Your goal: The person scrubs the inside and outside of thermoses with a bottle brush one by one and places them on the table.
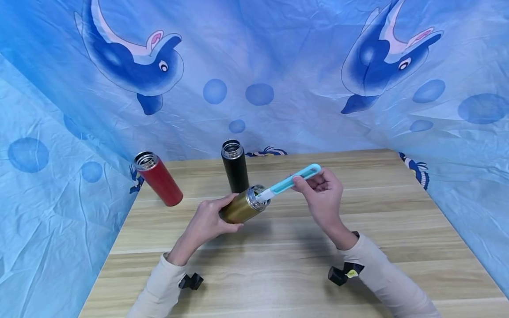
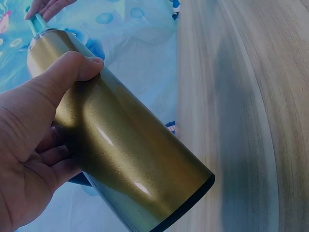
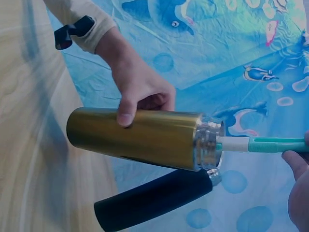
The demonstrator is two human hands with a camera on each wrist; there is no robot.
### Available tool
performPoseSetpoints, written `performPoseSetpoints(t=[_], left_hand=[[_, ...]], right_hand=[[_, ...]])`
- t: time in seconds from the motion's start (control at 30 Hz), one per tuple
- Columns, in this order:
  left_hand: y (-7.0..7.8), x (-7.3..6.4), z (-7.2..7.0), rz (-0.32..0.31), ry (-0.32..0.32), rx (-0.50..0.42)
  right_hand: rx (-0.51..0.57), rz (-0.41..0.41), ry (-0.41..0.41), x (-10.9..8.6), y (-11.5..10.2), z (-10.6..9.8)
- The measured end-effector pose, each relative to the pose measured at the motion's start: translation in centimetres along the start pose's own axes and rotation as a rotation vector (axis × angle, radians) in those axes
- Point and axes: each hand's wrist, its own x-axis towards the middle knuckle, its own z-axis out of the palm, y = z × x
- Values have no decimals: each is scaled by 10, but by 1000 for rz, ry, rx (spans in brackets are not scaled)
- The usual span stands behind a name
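My left hand (image 1: 210, 218) grips a gold thermos bottle (image 1: 238, 208) round its body, holding it tilted with the open steel mouth up and to the right. In the left wrist view the thumb lies across the gold side of the bottle (image 2: 120, 140). My right hand (image 1: 324, 194) pinches the teal handle of a bottle brush (image 1: 292, 181) between thumb and fingers. The white neck of the brush (image 3: 235, 144) enters the bottle's threaded mouth (image 3: 210, 142), and its head is hidden inside.
A black bottle (image 1: 235, 170) without a lid stands just behind the gold one. Farther left is a red bottle (image 1: 161, 181), also lidless and upright. The wooden table (image 1: 270, 274) ends at a blue dolphin-print cloth (image 1: 246, 48) behind and at both sides.
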Motion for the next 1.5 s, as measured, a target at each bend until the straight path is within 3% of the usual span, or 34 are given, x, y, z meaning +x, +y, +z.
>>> performPoseSetpoints(t=[0.2,0.5,0.9,1.17,1.37,1.5], left_hand=[[-1,0,-1,-41,-17,-33],[1,1,-2,-46,-27,-42],[6,4,-3,-47,-27,-18],[4,5,-1,-26,-34,-31],[4,5,-3,-41,-43,-27],[3,5,-3,-44,-52,-26]], right_hand=[[23,-13,7,7,-5,-3],[31,-9,6,12,-12,-5],[-1,20,118,8,-8,-6],[-35,16,63,5,-1,-6],[21,-56,1,8,-1,-8],[30,-48,-2,9,-3,-11]])
